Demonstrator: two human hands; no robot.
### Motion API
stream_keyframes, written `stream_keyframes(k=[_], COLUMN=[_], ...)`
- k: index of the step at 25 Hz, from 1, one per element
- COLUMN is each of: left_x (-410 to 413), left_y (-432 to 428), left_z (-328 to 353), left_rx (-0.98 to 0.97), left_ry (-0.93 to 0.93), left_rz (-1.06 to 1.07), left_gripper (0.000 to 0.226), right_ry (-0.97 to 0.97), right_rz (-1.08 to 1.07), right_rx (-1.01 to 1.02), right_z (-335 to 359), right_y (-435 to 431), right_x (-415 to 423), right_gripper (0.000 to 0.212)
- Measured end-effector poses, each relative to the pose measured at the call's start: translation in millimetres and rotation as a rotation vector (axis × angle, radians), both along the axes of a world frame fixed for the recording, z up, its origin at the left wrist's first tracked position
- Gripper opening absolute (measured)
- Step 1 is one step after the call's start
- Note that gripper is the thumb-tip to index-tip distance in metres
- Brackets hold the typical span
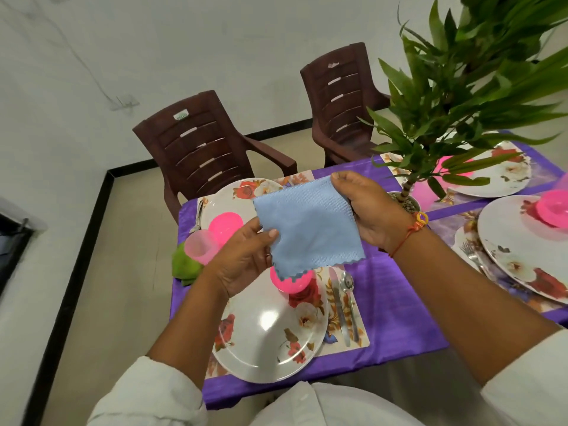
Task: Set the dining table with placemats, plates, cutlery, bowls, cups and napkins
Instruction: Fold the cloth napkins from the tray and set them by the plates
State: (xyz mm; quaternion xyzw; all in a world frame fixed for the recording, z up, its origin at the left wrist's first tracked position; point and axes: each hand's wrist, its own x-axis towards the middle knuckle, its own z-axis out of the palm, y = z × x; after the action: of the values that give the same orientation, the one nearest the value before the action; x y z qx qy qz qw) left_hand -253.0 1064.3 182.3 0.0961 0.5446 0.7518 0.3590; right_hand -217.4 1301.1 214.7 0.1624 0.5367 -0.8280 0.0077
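A light blue napkin hangs spread above the table. My left hand pinches its left edge and my right hand pinches its top right corner. Below it lies a floral plate on a placemat, with a pink bowl partly hidden by the napkin. A knife and a spoon lie to the plate's right. Farther off sits another plate with a pink bowl, a pink cup and a green napkin.
A purple cloth covers the table. A potted plant stands in the middle. Two more plates with pink bowls and a fork lie at the right. Two brown chairs stand beyond the table.
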Motion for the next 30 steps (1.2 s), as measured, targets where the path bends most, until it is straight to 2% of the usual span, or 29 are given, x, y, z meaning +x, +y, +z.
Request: stream_keyframes(k=[3,4,7,10,14,17,19,21,23,26,28,30], left_x=[5,4,-2,-3,-5,-8,-9,-7,-6,-3,-2,-3], left_y=[13,14,8,3,2,3,6,10,16,27,38,50], left_z=[1,0,-7,-8,9,14,8,3,-2,-12,-19,-27], left_rx=[0.032,0.045,-0.002,-0.066,-0.054,-0.094,-0.078,-0.067,-0.064,-0.064,-0.046,-0.064], left_ry=[-0.085,-0.116,-0.159,-0.142,-0.001,0.07,0.066,0.011,0.011,-0.004,-0.053,-0.1], left_rz=[0.12,0.141,0.194,0.191,0.171,0.128,0.105,0.111,0.088,0.048,0.002,-0.019], left_gripper=[0.041,0.041,0.036,0.046,0.037,0.025,0.041,0.054,0.051,0.049,0.046,0.037], right_ry=[-0.1,-0.116,-0.147,-0.082,0.166,0.26,0.294,0.277,0.236,0.102,0.02,-0.007], right_rz=[0.095,0.131,0.208,0.252,0.23,0.183,0.182,0.181,0.195,0.24,0.273,0.288], right_rx=[-0.299,-0.329,-0.266,-0.285,-0.123,0.034,0.106,0.128,0.095,0.046,0.187,0.345], right_z=[-19,-25,-44,-48,-30,-22,-25,-29,-36,-44,-58,-74], right_y=[6,6,4,3,8,16,21,26,35,42,46,48], right_x=[8,13,26,29,34,37,37,40,45,53,55,58], right_gripper=[0.043,0.047,0.052,0.059,0.058,0.051,0.059,0.06,0.055,0.022,0.035,0.029])
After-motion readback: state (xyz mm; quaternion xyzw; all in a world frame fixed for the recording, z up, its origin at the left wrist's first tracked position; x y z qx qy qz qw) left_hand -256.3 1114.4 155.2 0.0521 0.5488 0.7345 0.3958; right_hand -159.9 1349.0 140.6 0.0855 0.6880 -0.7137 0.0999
